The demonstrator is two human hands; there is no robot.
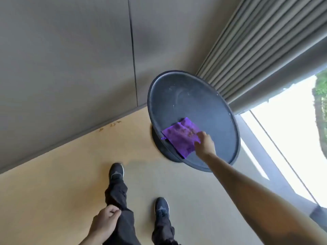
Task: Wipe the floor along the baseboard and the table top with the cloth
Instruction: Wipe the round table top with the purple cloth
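Observation:
A purple cloth lies spread flat on the near part of a round dark table top. My right hand rests on the cloth's right edge, fingers pinching it, arm stretched out from the lower right. My left hand hangs low by my left thigh, curled into a loose fist with nothing visible in it. The baseboard runs diagonally along the foot of the grey wall, meeting the tan floor.
The table's dark round base stands on the floor under the top. Pleated grey curtains hang behind the table. A bright window reaches the floor at right. My two dark shoes stand in front of the table.

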